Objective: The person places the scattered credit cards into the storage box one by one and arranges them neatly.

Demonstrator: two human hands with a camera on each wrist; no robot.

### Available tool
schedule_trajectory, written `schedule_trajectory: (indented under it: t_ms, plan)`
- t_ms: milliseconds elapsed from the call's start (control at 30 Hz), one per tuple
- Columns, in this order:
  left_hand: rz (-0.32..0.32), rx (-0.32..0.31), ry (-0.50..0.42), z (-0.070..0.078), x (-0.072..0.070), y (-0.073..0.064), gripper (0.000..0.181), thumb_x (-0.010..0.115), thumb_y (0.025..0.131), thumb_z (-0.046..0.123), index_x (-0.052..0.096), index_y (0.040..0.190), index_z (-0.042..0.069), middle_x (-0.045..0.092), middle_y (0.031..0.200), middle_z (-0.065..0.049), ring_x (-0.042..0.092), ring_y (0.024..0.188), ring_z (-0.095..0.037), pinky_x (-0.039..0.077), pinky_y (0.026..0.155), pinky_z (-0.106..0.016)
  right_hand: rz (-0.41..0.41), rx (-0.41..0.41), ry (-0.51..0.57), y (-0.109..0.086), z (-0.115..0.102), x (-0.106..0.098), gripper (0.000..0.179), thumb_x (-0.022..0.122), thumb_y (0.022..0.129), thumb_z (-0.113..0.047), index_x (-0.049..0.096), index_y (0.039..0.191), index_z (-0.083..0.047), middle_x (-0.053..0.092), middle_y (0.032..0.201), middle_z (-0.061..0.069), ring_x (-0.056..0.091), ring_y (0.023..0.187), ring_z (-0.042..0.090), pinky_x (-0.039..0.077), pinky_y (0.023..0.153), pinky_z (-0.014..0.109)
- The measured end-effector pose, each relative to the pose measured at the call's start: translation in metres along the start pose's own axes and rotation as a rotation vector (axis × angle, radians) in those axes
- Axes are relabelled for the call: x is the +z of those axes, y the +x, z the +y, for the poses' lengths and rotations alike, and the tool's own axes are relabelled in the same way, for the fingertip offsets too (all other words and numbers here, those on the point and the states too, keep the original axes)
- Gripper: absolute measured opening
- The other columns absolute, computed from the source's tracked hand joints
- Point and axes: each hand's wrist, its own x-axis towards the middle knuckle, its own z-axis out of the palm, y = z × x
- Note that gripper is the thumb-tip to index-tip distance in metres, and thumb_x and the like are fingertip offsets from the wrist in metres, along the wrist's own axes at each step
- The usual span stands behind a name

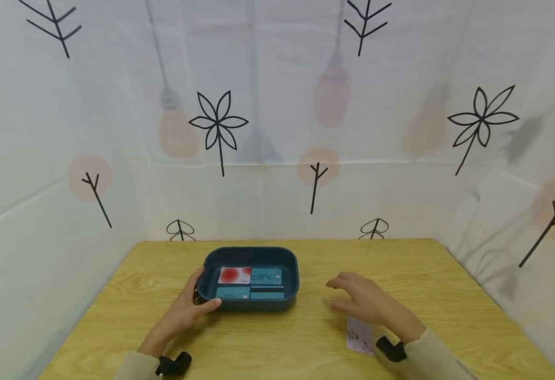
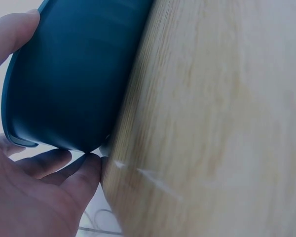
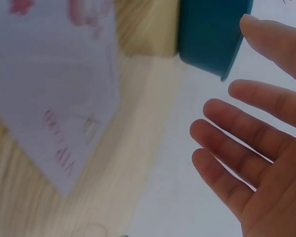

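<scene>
A dark blue tray [image 1: 271, 305] with rounded corners sits on the table, holding a red-and-white card [image 1: 234, 275] and several teal cards [image 1: 266, 275], one showing a dark stripe. My left hand [image 1: 182, 310] holds the tray's left side, thumb on the front rim and fingers against the outer wall, as the left wrist view also shows. To the right of the tray, my right hand [image 1: 366, 302] hovers with fingers spread and nothing in them. Below it, partly hidden by the hand, lies a pale pink card [image 1: 360, 338], seen large in the right wrist view [image 3: 49, 84].
The yellow wood-grain table [image 1: 277, 343] narrows toward its far edge. Behind it and at both sides hangs a white cloth [image 1: 277, 200] printed with plants and light bulbs. A black wrist strap [image 1: 175, 364] is on each forearm.
</scene>
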Motion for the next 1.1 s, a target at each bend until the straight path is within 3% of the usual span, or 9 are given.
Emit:
schedule_trajectory:
  t_ms: [167, 367, 700, 967, 1100]
  plan:
    - [0.0, 0.005, -0.006, 0.0, 0.0, 0.0, 0.098, 0.072, 0.084, 0.04, 0.007, 0.153, 0.018, 0.014, 0.156, -0.02, 0.026, 0.138, -0.042, 0.027, 0.109, -0.053, -0.05, 0.027, 0.017, -0.012, 0.005, 0.001, 0.046, 0.062, 0.091, -0.045, 0.062, 0.124, -0.013, 0.059, 0.116, -0.001, 0.059, 0.102, 0.02, 0.05, 0.081, 0.044]
    - [0.002, 0.009, -0.008, -0.001, 0.001, 0.0, 0.098, 0.073, 0.084, 0.04, 0.007, 0.153, 0.018, 0.015, 0.156, -0.02, 0.027, 0.137, -0.042, 0.028, 0.109, -0.052, -0.099, 0.065, 0.021, -0.026, 0.008, 0.002, 0.053, 0.065, 0.085, -0.052, 0.062, 0.123, -0.015, 0.058, 0.116, -0.003, 0.059, 0.101, 0.019, 0.05, 0.081, 0.044]
    - [0.004, 0.006, -0.006, 0.0, 0.001, -0.001, 0.098, 0.073, 0.084, 0.04, 0.007, 0.153, 0.018, 0.016, 0.155, -0.02, 0.027, 0.137, -0.041, 0.028, 0.109, -0.053, -0.108, 0.05, -0.001, -0.052, 0.015, 0.007, 0.058, 0.068, 0.078, -0.06, 0.063, 0.12, -0.02, 0.056, 0.115, -0.009, 0.055, 0.097, 0.009, 0.05, 0.077, 0.033]
    - [0.004, 0.005, -0.001, -0.002, 0.001, 0.0, 0.097, 0.072, 0.084, 0.04, 0.007, 0.153, 0.018, 0.016, 0.155, -0.02, 0.028, 0.137, -0.041, 0.028, 0.109, -0.053, -0.113, 0.047, -0.015, -0.066, 0.015, 0.004, 0.064, 0.07, 0.075, -0.062, 0.062, 0.122, -0.02, 0.054, 0.121, -0.004, 0.055, 0.105, 0.017, 0.05, 0.086, 0.041]
    - [0.007, 0.009, -0.006, -0.002, 0.001, 0.0, 0.097, 0.072, 0.084, 0.039, 0.007, 0.153, 0.018, 0.017, 0.155, -0.02, 0.029, 0.136, -0.041, 0.029, 0.108, -0.053, -0.106, 0.032, -0.023, -0.068, 0.016, 0.005, 0.06, 0.071, 0.076, -0.057, 0.062, 0.122, -0.019, 0.054, 0.119, -0.005, 0.055, 0.103, 0.015, 0.05, 0.085, 0.039]
